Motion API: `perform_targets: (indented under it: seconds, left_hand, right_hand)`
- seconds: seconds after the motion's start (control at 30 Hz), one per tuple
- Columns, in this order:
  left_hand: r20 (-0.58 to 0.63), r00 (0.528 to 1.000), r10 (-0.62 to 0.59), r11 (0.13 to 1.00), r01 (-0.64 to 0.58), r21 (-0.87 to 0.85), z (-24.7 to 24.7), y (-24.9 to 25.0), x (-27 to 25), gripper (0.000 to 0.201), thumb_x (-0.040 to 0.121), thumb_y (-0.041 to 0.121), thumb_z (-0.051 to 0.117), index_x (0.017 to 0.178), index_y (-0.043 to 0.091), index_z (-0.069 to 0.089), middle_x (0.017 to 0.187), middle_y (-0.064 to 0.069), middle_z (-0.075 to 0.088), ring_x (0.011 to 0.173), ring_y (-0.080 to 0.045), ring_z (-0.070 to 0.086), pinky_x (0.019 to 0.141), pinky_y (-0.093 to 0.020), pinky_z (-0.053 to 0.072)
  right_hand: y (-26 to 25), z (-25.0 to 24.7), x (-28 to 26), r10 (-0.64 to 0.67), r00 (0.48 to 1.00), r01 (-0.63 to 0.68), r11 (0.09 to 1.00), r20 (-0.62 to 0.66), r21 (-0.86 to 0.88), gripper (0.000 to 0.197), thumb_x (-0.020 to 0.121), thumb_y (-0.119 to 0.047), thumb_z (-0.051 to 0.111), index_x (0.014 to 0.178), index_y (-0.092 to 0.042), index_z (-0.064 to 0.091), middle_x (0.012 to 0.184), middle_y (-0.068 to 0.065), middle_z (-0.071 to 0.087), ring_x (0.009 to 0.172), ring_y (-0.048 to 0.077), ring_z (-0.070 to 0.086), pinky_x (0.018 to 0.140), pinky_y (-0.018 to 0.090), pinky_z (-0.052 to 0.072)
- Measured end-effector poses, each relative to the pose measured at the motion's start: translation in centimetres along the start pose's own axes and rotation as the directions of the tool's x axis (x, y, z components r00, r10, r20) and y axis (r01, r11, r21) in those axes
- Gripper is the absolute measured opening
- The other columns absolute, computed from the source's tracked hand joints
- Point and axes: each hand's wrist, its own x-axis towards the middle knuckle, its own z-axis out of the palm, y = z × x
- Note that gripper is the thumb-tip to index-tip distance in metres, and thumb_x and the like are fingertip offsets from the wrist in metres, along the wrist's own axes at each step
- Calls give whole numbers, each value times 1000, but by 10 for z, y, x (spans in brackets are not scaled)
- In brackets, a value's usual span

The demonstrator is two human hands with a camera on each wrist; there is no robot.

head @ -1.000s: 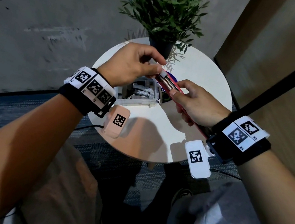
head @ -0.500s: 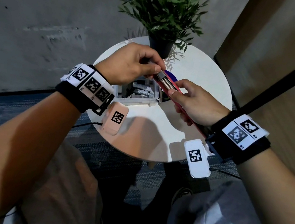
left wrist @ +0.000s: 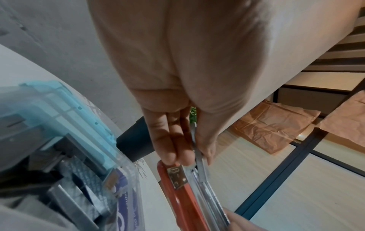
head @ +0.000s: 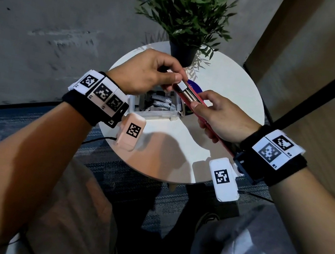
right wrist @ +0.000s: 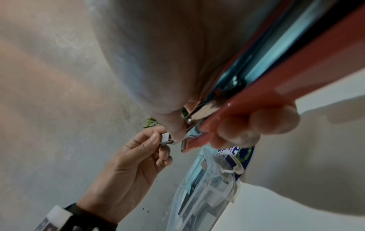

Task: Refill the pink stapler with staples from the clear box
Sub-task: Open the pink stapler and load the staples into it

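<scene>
The pink stapler [head: 191,99] hangs open over the white round table [head: 232,82], its silver channel [left wrist: 209,192] facing up. My right hand [head: 199,99] grips the stapler's body, thumb on top and fingers [right wrist: 256,125] curled underneath. At the stapler's front end my left hand [head: 178,81] pinches a thin metal staple strip [right wrist: 166,138] between thumb and fingertips [left wrist: 177,154]. How far the strip sits in the channel is hidden. The clear box [head: 155,114] stands open just below my left hand, with several staple strips inside.
A potted plant [head: 189,18] stands at the table's far edge, right behind my hands. A blue round label [head: 195,85] lies under the stapler's tip. The box's pale blue lid part [left wrist: 69,101] is by my left wrist. Wall left, carpet below.
Both hands keep their holds. The stapler's front end and my left fingertips have shifted slightly to the left; nothing else has moved.
</scene>
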Motion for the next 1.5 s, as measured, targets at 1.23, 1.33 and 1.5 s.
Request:
perform_targets:
  seconds: [1.23, 1.33, 1.5]
  left_hand:
    - [-181, 983, 33, 965, 16, 262, 19, 1, -1, 32, 80, 39, 77, 99, 18, 61, 95, -7, 62, 69, -18, 56, 65, -28, 50]
    - [-181, 983, -15, 973, 56, 222, 19, -1, -1, 38, 80, 42, 77, 109, 21, 62, 105, -3, 64, 79, -24, 62, 71, -28, 53]
    - [-96, 988, -121, 982, 134, 135, 22, -4, -2, 44, 80, 45, 75, 117, 27, 59, 111, 0, 65, 76, -7, 60, 67, -21, 48]
  right_hand:
    - [0, 1, 0, -7, 1000, 7, 1000, -24, -1, 24, 101, -40, 50, 114, -21, 55, 69, 8, 53, 50, 22, 46, 44, 30, 38]
    - [-1, 0, 0, -14, 1000, 14, 1000, -26, -7, 24, 101, -40, 50, 115, -20, 55, 70, 9, 54, 50, 23, 47, 43, 30, 38]
    - [-1, 2, 0, -30, 1000, 30, 999, -9, -10, 23, 101, -38, 50, 116, -20, 53, 69, 9, 53, 48, 21, 45, 42, 29, 37]
